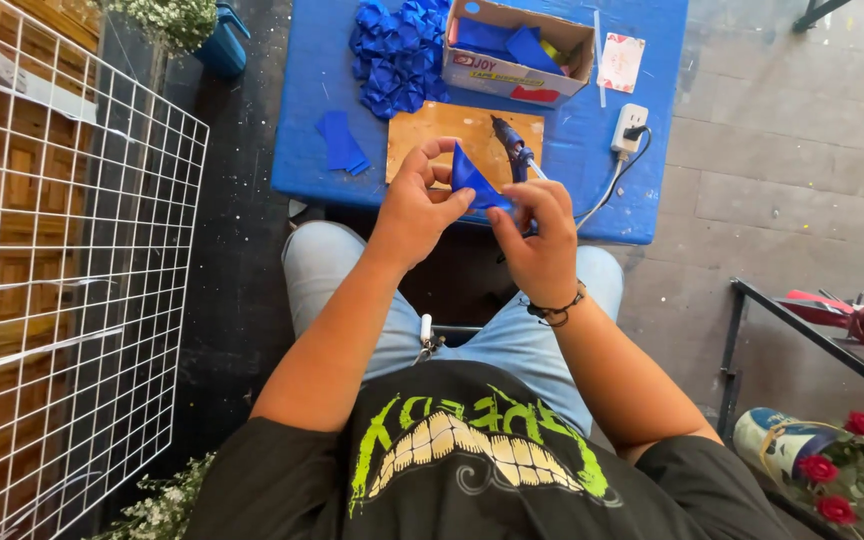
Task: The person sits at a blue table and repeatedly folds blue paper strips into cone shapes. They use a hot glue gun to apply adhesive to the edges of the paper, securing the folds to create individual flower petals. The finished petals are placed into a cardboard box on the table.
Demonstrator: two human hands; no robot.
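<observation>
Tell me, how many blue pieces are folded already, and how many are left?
Done: a big heap of folded blue pieces lies on the blue table. In hand: the left hand and right hand pinch one blue piece, folding it. Left: a few flat blue strips, perhaps more in the cardboard box. Exact counts are unclear.

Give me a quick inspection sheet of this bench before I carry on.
Surface: blue table with a wooden board on it.
Job's things: folded blue piece; glue gun on the board.
Clutter: pile of blue folded pieces, flat blue strips, open cardboard box.
Hands: left hand and right hand both pinch the piece.
Cables: white cord to a power strip.
Surroundings: wire grid panel, red roses.
</observation>
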